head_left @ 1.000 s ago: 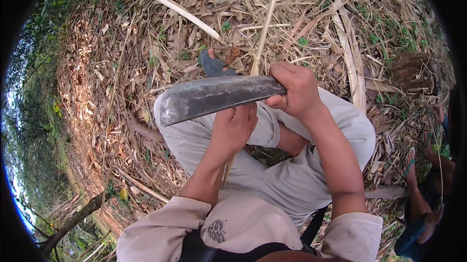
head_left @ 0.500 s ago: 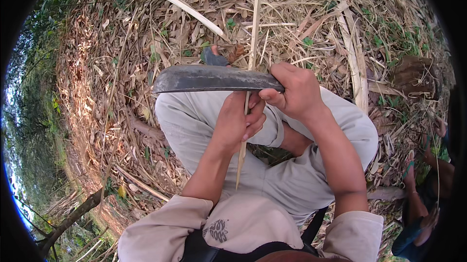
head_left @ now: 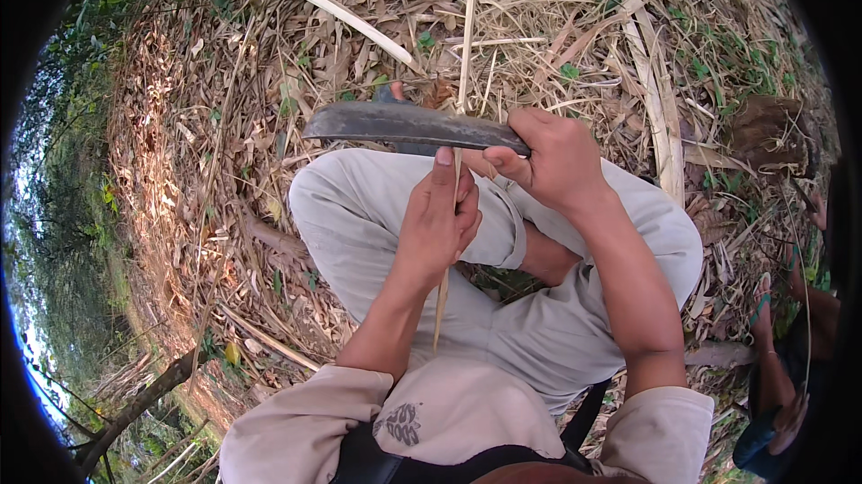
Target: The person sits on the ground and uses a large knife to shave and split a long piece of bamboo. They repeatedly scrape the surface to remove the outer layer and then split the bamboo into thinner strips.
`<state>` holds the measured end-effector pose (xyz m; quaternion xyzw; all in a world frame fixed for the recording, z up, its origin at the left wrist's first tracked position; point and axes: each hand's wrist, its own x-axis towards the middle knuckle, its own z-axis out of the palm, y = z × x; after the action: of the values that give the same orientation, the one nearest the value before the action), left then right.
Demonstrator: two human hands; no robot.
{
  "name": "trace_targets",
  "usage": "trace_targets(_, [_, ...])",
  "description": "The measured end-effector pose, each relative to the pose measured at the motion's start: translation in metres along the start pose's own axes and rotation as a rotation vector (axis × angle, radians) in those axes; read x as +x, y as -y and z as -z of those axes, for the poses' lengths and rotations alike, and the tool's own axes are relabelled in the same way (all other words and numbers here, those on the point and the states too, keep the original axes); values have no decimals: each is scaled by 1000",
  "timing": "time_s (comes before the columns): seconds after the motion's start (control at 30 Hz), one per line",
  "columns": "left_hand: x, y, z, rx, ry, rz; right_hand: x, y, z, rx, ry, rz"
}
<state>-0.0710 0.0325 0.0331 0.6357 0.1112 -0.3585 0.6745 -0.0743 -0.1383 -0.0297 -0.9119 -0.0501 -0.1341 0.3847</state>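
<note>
My left hand (head_left: 438, 222) is closed round a thin, pale strip of split bamboo or wood (head_left: 468, 30), thumb lying along it. The strip runs from the far ground toward my lap and tapers to a point near my shirt. Crosswise over it lies the broad, dark blade of a machete (head_left: 395, 125), its tip toward the left. My right hand (head_left: 564, 161) grips the machete at its right end, and the handle is hidden inside the fist. Just beyond my left thumb, the blade meets or overlaps the strip; actual contact cannot be made out.
I sit with bent legs in light trousers (head_left: 350, 201) on dry leaves. Pale split strips (head_left: 337, 13) lie far left, longer ones (head_left: 660, 116) to the right. A stump (head_left: 768, 134) stands at right, near another person's leg (head_left: 768, 340). A branch (head_left: 144, 399) juts in lower left.
The machete has shifted a little away from me and to the right along the strip, together with my right hand. My left hand stays nearly in place, its thumb now showing below the blade.
</note>
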Motion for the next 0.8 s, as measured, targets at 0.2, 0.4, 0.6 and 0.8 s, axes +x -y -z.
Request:
trace_targets(0.2, [3, -6, 3, -16, 68, -64, 3, 6, 6, 218, 55, -56])
trace_targets(0.4, [8, -5, 4, -79, 71, -74, 6, 4, 13, 429, 29, -208])
trace_targets(0.6, [8, -9, 1, -61, 66, -92, 3, 3, 13, 319, -21, -104])
trace_targets(0.8, [3, -4, -6, -32, 44, -36, -1, 12, 8, 72, -68, 74])
